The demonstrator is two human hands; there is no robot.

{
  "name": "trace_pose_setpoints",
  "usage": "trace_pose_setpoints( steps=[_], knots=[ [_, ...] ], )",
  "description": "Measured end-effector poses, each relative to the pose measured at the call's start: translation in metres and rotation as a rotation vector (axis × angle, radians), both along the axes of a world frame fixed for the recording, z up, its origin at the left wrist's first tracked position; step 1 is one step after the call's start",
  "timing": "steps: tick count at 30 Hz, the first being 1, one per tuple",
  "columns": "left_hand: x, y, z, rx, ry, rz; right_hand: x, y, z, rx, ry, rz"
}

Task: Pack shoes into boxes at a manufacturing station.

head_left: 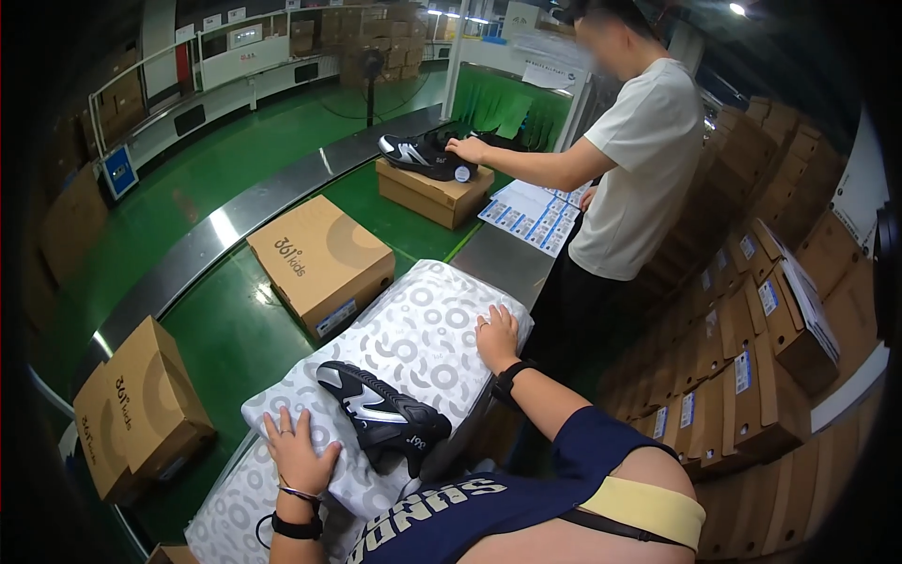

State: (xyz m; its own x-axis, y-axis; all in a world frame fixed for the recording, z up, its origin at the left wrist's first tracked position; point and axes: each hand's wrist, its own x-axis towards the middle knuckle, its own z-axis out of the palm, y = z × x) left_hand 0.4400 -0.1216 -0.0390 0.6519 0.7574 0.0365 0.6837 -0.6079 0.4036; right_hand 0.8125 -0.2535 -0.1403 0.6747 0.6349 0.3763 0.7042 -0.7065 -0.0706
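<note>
- The person has two hands in the scene, and both lie on the patterned paper (423,305), white with grey marks.
- On this paper one black shoe (385,414) with silver-white shapes is clearly seen; whether a second shoe is under it, one cannot tell.
- Three places on the green belt (230,315) have brown cardboard: the left box (174,395), the middle box (324,254) and the far box (432,195). The left one shows two overlapping parts, and it is hard to say if they are one box or two.
- One co-worker (639,160) stands at the far right, with one hand upon the dark footwear (423,155) on the far box. Part of this footwear is hidden by that hand; the other hand is mostly hidden.
- Beside the co-worker lie label sheets (536,214); their number is not clear.
- At the right, many stacked boxes (742,376) are partly cut off by the dark rim.
- The left hand (301,456) is flat, fingers spread, grasping nothing; its thumb is just beside the black shoe.
- The right hand (498,338) is also unclenched, resting near the paper's right edge.
- The black shoe lies between the hands, right of the left one, nearer than the right one.
</note>
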Motion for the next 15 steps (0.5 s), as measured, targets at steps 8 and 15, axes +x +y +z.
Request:
trace_pose_setpoints(
  steps=[8, 15],
  knots=[
    [0.000, 0.000, -0.003, 0.008, -0.066, -0.006, 0.011, 0.001, -0.013, 0.126, -0.086, 0.036],
    [0.008, -0.004, 0.017, -0.047, 0.056, 0.043, -0.015, 0.021, 0.063, 0.038, -0.170, 0.283]
  ],
)
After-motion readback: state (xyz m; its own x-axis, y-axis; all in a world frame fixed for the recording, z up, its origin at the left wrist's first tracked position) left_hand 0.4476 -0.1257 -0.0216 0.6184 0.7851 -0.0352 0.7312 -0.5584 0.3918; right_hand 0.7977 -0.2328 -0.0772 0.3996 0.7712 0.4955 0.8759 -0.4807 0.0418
